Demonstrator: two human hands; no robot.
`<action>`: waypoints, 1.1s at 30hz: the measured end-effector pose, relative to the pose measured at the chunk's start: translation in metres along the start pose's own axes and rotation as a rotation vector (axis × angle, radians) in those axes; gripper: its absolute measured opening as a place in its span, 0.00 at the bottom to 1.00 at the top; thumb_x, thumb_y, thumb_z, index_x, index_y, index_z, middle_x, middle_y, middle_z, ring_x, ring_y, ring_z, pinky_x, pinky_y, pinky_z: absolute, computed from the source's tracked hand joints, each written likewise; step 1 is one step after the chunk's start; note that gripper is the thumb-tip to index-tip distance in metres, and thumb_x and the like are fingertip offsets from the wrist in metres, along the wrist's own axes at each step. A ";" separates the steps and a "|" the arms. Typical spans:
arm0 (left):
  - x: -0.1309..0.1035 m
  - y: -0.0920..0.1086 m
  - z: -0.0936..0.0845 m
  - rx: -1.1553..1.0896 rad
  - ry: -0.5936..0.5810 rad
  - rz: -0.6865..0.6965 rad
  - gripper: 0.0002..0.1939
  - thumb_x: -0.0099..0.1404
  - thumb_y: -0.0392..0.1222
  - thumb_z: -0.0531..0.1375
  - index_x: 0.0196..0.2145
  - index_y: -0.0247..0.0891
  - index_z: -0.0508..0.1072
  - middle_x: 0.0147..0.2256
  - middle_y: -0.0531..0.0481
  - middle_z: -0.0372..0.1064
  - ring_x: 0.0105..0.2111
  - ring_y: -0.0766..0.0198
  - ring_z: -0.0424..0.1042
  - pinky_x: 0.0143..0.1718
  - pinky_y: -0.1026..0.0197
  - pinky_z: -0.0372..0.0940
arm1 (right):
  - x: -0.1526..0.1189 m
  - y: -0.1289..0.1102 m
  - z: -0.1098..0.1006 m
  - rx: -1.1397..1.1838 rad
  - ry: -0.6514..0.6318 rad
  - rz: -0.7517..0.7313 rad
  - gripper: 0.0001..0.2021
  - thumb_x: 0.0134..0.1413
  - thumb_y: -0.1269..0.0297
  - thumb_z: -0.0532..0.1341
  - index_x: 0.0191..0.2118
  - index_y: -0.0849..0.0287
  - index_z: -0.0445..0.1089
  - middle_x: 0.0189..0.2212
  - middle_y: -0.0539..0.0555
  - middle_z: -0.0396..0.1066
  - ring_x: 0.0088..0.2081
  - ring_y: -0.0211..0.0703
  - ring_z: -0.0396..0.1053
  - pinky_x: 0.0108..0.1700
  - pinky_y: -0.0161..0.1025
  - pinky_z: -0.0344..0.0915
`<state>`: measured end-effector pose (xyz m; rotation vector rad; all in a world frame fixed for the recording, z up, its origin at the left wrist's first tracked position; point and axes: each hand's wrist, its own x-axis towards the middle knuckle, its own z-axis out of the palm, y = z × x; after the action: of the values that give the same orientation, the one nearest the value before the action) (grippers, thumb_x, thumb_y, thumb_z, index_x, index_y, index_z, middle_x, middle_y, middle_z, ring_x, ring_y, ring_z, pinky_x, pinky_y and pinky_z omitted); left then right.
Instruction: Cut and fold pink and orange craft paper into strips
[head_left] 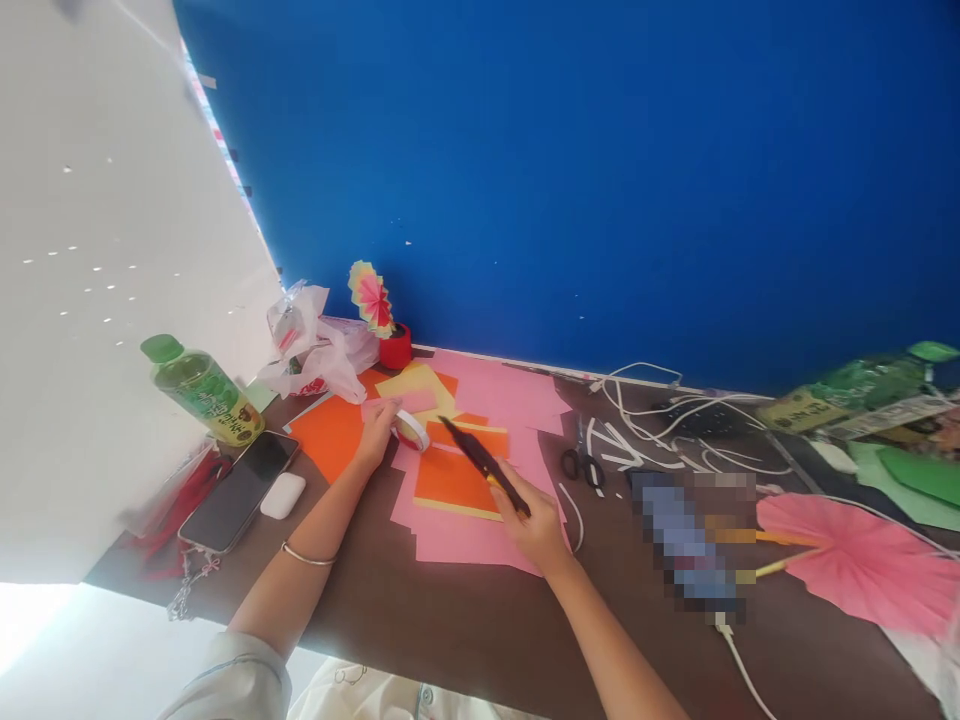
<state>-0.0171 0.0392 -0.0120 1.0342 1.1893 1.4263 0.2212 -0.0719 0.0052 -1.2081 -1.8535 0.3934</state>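
Note:
My left hand (379,432) reaches over the papers, its fingers closed on a white roll of tape (421,422) stood on edge. Beside those fingers lies a pink paper strip (416,402). In my right hand (536,520) is a long, dark, tapered tool (472,450) with yellow parts, pointing up and left; its exact kind is unclear. Beneath it are orange sheets (457,485) with yellow edges, resting on larger pink paper (480,545). A yellow sheet (420,382) lies behind the tape roll.
To the left stand a green-capped bottle (214,395), a phone (240,495) and a white case (283,496). A plastic bag (322,350) and a paper flower (371,298) in a red pot (396,348) are at the back. Rightward lie black scissors (582,466), white cables (637,400) and a pink paper fan (862,565).

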 end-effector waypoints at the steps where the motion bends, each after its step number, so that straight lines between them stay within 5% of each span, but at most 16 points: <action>1: -0.001 0.001 0.000 0.013 -0.015 0.016 0.21 0.55 0.51 0.57 0.15 0.38 0.53 0.16 0.58 0.45 0.18 0.71 0.47 0.21 0.65 0.45 | 0.001 0.004 0.003 0.011 0.075 0.066 0.19 0.58 0.62 0.53 0.54 0.62 0.64 0.42 0.61 0.73 0.39 0.44 0.73 0.40 0.38 0.71; 6: -0.008 0.006 0.005 0.075 -0.032 0.093 0.21 0.56 0.51 0.56 0.15 0.38 0.53 0.16 0.57 0.47 0.19 0.70 0.49 0.22 0.65 0.47 | 0.007 0.020 0.016 -0.005 0.181 0.206 0.20 0.58 0.59 0.53 0.54 0.61 0.62 0.50 0.60 0.69 0.51 0.47 0.67 0.52 0.44 0.65; 14: -0.020 0.009 0.002 0.142 -0.003 0.178 0.19 0.59 0.52 0.53 0.18 0.38 0.58 0.19 0.56 0.52 0.21 0.68 0.53 0.24 0.64 0.50 | 0.002 0.019 0.022 -0.184 0.019 0.169 0.17 0.58 0.61 0.51 0.52 0.56 0.63 0.42 0.57 0.73 0.41 0.48 0.72 0.43 0.44 0.68; 24: -0.029 0.002 -0.004 0.170 -0.067 0.134 0.20 0.56 0.56 0.53 0.17 0.39 0.57 0.17 0.56 0.50 0.19 0.67 0.51 0.22 0.64 0.48 | 0.003 0.021 0.027 -0.300 -0.002 0.204 0.18 0.59 0.60 0.50 0.53 0.60 0.59 0.33 0.56 0.74 0.33 0.48 0.73 0.32 0.39 0.67; 33: -0.045 0.012 0.006 0.222 -0.197 0.188 0.21 0.57 0.55 0.54 0.17 0.38 0.57 0.18 0.55 0.52 0.22 0.67 0.54 0.26 0.64 0.51 | -0.001 0.022 0.030 -0.343 -0.012 0.170 0.16 0.59 0.63 0.50 0.51 0.59 0.60 0.37 0.58 0.73 0.37 0.47 0.72 0.36 0.40 0.67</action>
<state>-0.0060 -0.0046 -0.0006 1.4387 1.1467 1.3181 0.2105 -0.0561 -0.0269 -1.6043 -1.8854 0.1774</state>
